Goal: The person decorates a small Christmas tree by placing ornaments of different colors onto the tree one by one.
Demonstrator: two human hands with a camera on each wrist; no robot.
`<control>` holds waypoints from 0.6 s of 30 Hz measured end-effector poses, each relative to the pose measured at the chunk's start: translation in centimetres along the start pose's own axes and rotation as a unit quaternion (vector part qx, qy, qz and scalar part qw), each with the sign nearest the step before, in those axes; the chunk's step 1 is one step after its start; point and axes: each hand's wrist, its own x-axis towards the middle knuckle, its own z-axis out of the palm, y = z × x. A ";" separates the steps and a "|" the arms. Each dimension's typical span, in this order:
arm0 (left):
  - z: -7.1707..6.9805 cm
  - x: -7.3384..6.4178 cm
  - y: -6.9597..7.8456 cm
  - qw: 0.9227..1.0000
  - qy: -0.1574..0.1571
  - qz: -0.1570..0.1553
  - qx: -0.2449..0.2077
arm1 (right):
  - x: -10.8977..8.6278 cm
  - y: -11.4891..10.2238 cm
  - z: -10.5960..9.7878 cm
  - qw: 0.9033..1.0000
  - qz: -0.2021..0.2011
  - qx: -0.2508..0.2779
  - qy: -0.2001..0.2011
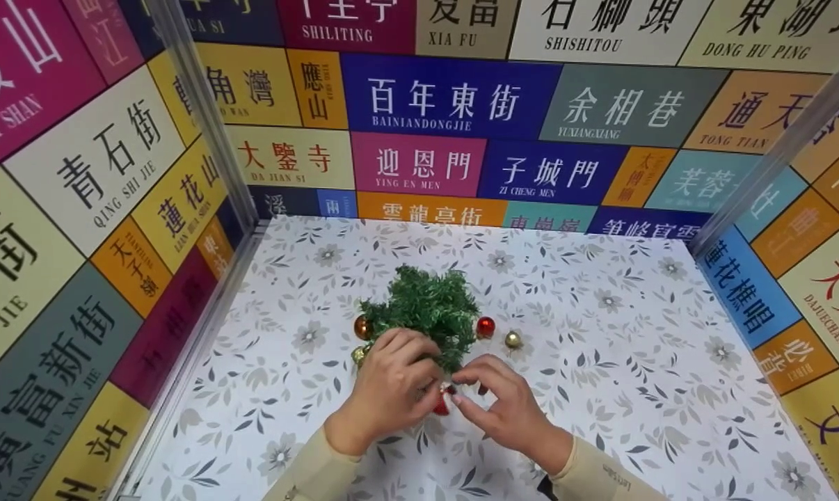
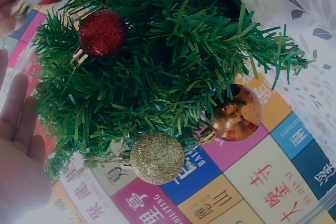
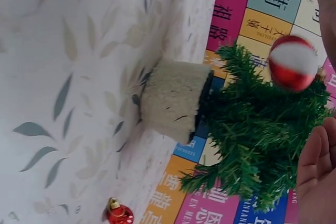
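Roughly midway, I'd judge. Work in hand looks like dressing the small green tree (image 1: 430, 306), which stands mid-table, in front of the person, on a pale wrapped base (image 3: 176, 98).

Done: three balls sit on the branches. Left wrist view has the red glitter ball (image 2: 103, 33), the gold glitter ball (image 2: 157, 158) and the copper ball (image 2: 235, 113). Each is up against the greenery, clear of the table; how well each is fastened, can't confirm.

In progress: the red-and-white ball (image 3: 292, 62), between the hands on the near side of the tree, cap end up. Right hand (image 1: 506, 403): thumb and forefinger look to be pinching at the cap, other fingers loose. Left hand (image 1: 395, 383): bent over the near-left side of the tree, thumb by that ball; can't tell if it's gripping anything, fingertips hidden. Can't see whether the loop is over a branch, so I'd count this one as unfinished.

Left: the shiny red ball (image 1: 485, 326) and the small gold ball (image 1: 513, 339), both loose on the tabletop (image 1: 614, 362) just right of the tree, near each other, neither hand on them.
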 end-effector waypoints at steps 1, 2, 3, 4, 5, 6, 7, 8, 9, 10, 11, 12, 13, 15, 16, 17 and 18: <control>0.0 0.0 0.0 1.000 0.002 0.000 0.000 | 0.2 -0.1 0.1 1.000 -0.003 -0.002 0.004; 0.1 -0.1 0.0 1.000 0.002 -0.002 0.000 | 0.5 -0.3 0.2 1.000 -0.004 -0.004 0.007; 0.1 -0.1 0.0 1.000 0.002 -0.003 0.001 | 0.7 -0.5 0.4 1.000 -0.006 -0.006 0.012; 0.1 -0.1 0.0 1.000 0.001 -0.004 0.003 | 0.9 -0.7 0.5 1.000 -0.007 -0.009 0.016; 0.1 -0.1 0.0 1.000 0.000 -0.003 0.004 | 1.1 -0.9 0.6 1.000 -0.007 -0.010 0.020; 0.1 -0.1 0.0 1.000 -0.001 -0.004 0.005 | 1.4 -1.2 0.7 1.000 -0.007 -0.011 0.024; 0.1 -0.1 0.0 1.000 -0.002 -0.005 0.005 | 1.6 -1.6 0.8 1.000 -0.008 -0.011 0.028; 0.1 -0.1 0.0 1.000 -0.003 -0.007 0.005 | 1.8 -1.9 0.8 0.999 -0.007 -0.010 0.032; 0.1 -0.2 0.0 1.000 -0.001 -0.009 0.004 | 2.1 -2.2 0.9 0.999 -0.007 -0.007 0.035; 0.1 -0.1 0.0 1.000 0.001 -0.011 0.003 | 2.3 -2.6 0.8 0.999 -0.005 -0.003 0.036; 0.1 -0.1 0.0 1.000 0.003 -0.012 0.002 | 2.5 -2.9 0.8 0.999 -0.004 0.001 0.037; 0.0 -0.1 0.0 1.000 0.004 -0.015 0.002 | 2.6 -3.0 0.8 0.999 -0.001 0.006 0.038; 0.0 -0.1 0.0 1.000 0.004 -0.017 0.004 | 2.7 -3.0 0.9 0.999 0.002 0.009 0.038; 0.0 -0.1 0.0 1.000 0.003 -0.017 0.005 | 2.6 -2.7 0.9 0.999 0.006 0.014 0.038; 0.0 -0.1 0.0 1.000 0.001 -0.017 0.007 | 2.5 -2.4 1.0 0.999 0.007 0.013 0.036; 0.0 -0.1 -0.1 1.000 -0.001 -0.017 0.008 | 2.4 -2.0 1.1 0.999 0.009 0.010 0.033; 0.0 -0.1 -0.1 1.000 -0.003 -0.016 0.010 | 2.2 -1.6 1.2 0.999 0.012 0.008 0.031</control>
